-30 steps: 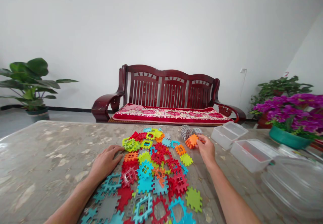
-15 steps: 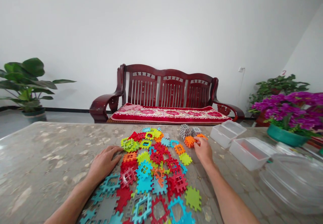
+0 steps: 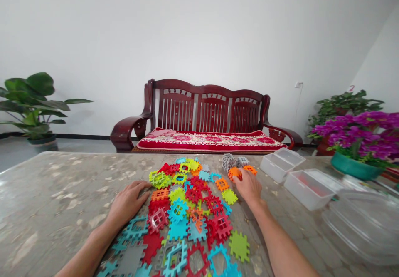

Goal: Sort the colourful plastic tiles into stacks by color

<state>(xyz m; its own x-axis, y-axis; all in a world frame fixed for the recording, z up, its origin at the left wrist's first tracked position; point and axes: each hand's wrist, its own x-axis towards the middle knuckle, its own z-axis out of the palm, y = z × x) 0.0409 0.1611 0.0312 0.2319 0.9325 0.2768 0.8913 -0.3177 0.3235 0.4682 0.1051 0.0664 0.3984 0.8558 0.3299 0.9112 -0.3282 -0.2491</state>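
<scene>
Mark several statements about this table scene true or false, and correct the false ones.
1. The right hand is at the orange pieces beside the grey stack. True; its fingertips meet the orange pieces, though the grip is unclear.
2. The left hand is inside a plastic box. False: the left hand lies at the left side of the coloured pile.
3. The wooden bench stands beyond the table. True.
4. The purple flowers stand in a white pot. False: the purple flowers stand in a green pot.
</scene>
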